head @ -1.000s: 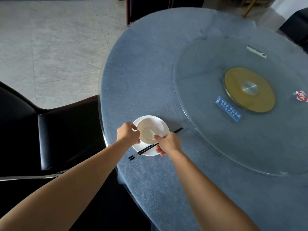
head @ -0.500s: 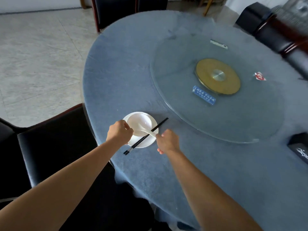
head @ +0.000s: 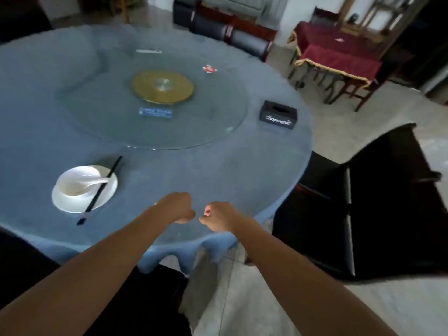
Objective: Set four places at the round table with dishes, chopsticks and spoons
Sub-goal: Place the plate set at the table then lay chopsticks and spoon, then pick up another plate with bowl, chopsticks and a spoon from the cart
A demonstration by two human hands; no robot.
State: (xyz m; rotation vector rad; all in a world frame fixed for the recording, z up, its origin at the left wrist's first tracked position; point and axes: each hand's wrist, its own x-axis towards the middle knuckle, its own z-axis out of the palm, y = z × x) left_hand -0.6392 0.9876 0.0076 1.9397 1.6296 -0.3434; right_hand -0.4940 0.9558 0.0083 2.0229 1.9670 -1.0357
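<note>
Bowl (head: 72, 184) on plate (head: 82, 202), 9 o'clock: fragile, slick; grip by rim. Chopsticks (head: 99, 190), spoon (head: 97, 182) light. Left hand (head: 180, 207), right hand (head: 218, 215) loosely curled, empty.

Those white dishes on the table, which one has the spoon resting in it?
The bowl, the smaller, deeper dish sitting on the flat plate. The white spoon lies inside it, handle over its rim; the black chopsticks lie across the plate instead.

— What's in the middle, apart from the setting?
— A glass turntable (head: 218, 122) on a gold hub (head: 163, 86).
— And to the right?
— A black tissue box (head: 278, 114), a black chair (head: 378, 202), and farther off a red-clothed side table (head: 339, 57).
</note>
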